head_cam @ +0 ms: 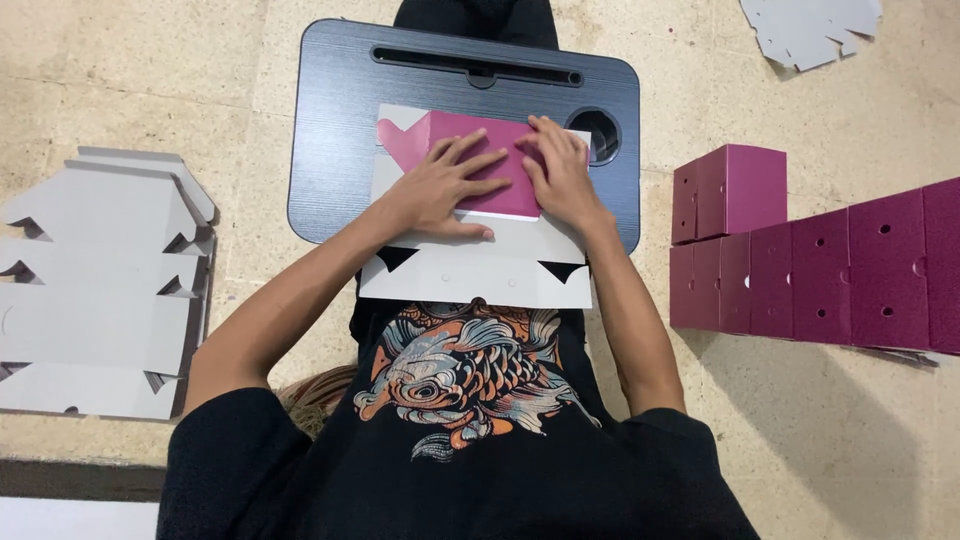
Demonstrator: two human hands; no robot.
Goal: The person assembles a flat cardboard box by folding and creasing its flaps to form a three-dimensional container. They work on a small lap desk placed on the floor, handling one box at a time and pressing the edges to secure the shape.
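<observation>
Left hand (445,185) and right hand (560,170), fingers spread flat, press the magenta box blank (470,135); crease apparently underneath, so keep pressure even.

Person wears a black short-sleeved T-shirt (470,450). Chest carries a large koi fish print (470,375) in orange, white and grey-blue. Forearms and both hands bare; no watch, rings or gloves visible.

A lap desk (330,150) sits in the middle, a cardboard sheet (480,275) on it — both hands pressing its folded flap (470,150). Flat sheets (95,290) lie left, folded boxes (830,270) right.
</observation>
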